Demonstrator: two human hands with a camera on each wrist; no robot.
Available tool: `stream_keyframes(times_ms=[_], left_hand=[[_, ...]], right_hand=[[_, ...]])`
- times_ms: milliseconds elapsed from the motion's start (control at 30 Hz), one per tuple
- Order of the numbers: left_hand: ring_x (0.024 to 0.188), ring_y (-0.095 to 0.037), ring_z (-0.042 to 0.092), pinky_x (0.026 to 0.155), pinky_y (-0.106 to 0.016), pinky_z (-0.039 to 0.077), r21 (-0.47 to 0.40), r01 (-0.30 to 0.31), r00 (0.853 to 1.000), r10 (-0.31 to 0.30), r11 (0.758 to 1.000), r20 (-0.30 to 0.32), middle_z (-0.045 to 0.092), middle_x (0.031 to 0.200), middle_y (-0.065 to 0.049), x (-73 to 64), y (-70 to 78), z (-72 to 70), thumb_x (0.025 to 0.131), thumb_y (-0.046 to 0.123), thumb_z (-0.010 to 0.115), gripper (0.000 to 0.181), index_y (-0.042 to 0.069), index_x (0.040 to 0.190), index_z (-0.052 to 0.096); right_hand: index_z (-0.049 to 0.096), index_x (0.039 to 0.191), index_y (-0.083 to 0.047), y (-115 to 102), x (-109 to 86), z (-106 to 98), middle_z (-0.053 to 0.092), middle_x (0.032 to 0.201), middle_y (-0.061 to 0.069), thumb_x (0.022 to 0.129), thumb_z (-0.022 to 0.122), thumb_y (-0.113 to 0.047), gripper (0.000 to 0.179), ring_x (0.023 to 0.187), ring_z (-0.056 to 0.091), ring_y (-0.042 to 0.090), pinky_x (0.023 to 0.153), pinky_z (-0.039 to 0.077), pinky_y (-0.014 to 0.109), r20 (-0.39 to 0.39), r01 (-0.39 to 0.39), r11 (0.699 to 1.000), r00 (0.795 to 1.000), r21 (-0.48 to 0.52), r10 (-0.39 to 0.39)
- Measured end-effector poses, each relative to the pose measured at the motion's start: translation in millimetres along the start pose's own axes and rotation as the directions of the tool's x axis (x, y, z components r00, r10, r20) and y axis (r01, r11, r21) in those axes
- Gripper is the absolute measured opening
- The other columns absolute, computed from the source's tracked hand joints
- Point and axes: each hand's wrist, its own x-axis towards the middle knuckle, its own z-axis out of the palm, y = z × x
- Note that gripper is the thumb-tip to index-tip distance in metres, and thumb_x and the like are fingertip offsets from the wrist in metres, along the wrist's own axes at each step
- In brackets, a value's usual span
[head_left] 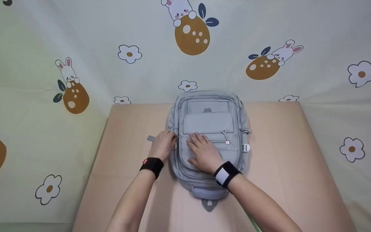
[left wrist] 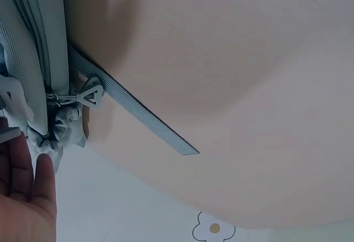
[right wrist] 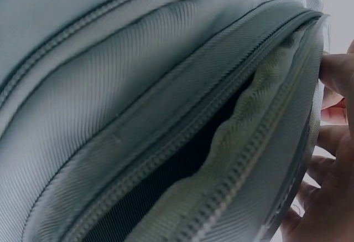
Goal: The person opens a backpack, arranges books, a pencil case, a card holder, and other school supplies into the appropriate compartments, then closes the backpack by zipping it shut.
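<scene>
A grey backpack (head_left: 208,124) lies front side up on the table, its padded top handle (head_left: 209,193) towards me. At its left edge my left hand (head_left: 163,145) pinches a small grey zipper pull (left wrist: 8,134) in curled fingers; part of the grip is hidden. My right hand (head_left: 204,154) lies flat on the front pocket with its fingers spread. Below it, in the right wrist view, an unzipped opening (right wrist: 182,159) gapes between two rows of zipper teeth. A second, triangular zipper pull (left wrist: 91,93) hangs at the bag's side.
A loose strap end (left wrist: 144,112) sticks out from the bag's left side over the tan tabletop (head_left: 279,154). On the right side sits a white buckle (head_left: 245,148). A patterned cloth (head_left: 147,29) with rabbits and flowers surrounds the table.
</scene>
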Motion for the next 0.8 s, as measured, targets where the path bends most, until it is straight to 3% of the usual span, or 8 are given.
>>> stream_keyframes(times_ms=[200, 400, 667, 800], left_hand=[[0.087, -0.029, 0.064, 0.076, -0.044, 0.053, 0.006, -0.032, 0.999, 0.032, 0.999, -0.025, 0.068, 0.092, -0.007, -3.5, -2.4, -2.2, 0.096, 0.014, 0.072, 0.005, 0.009, 0.096, 0.073], [0.086, -0.029, 0.064, 0.075, -0.043, 0.053, 0.007, -0.048, 0.998, 0.048, 0.999, -0.04, 0.07, 0.092, -0.007, -4.6, -2.0, -3.1, 0.096, 0.015, 0.072, 0.007, 0.009, 0.097, 0.075], [0.084, -0.029, 0.063, 0.074, -0.044, 0.052, 0.01, -0.079, 0.995, 0.079, 0.997, -0.054, 0.069, 0.091, -0.006, -10.2, 1.2, -6.9, 0.095, 0.013, 0.072, 0.006, 0.009, 0.096, 0.076], [0.083, -0.028, 0.062, 0.074, -0.043, 0.051, 0.048, -0.132, 0.988, 0.135, 0.99, -0.075, 0.068, 0.09, -0.006, -16.9, 2.1, -9.2, 0.095, 0.014, 0.073, 0.006, 0.009, 0.094, 0.076]], right_hand=[[0.038, 0.157, -0.007, 0, 0.1, 1, 0.029, 0.165, 0.014, 0.097, 0.06, -0.056, 0.08, 0.153, 0.02, 0.033, 0.123, 0.017, 0.047, 0.008, -0.004, 1.0, 1.0, 0.023, 0.004], [0.038, 0.158, -0.007, -1, 1.1, 4, 0.029, 0.165, 0.014, 0.088, 0.064, -0.069, 0.097, 0.154, 0.019, 0.034, 0.123, 0.016, 0.048, 0.006, -0.018, 0.999, 1.0, 0.044, 0.017], [0.038, 0.158, -0.007, -2, 1.3, 8, 0.028, 0.165, 0.014, 0.086, 0.068, -0.067, 0.098, 0.154, 0.019, 0.033, 0.123, 0.015, 0.047, 0.0, -0.035, 0.999, 0.999, 0.041, 0.035], [0.038, 0.158, -0.007, -2, 1.2, 10, 0.029, 0.165, 0.014, 0.086, 0.067, -0.067, 0.098, 0.154, 0.019, 0.032, 0.123, 0.015, 0.047, -0.006, -0.033, 0.999, 0.999, 0.037, 0.033]])
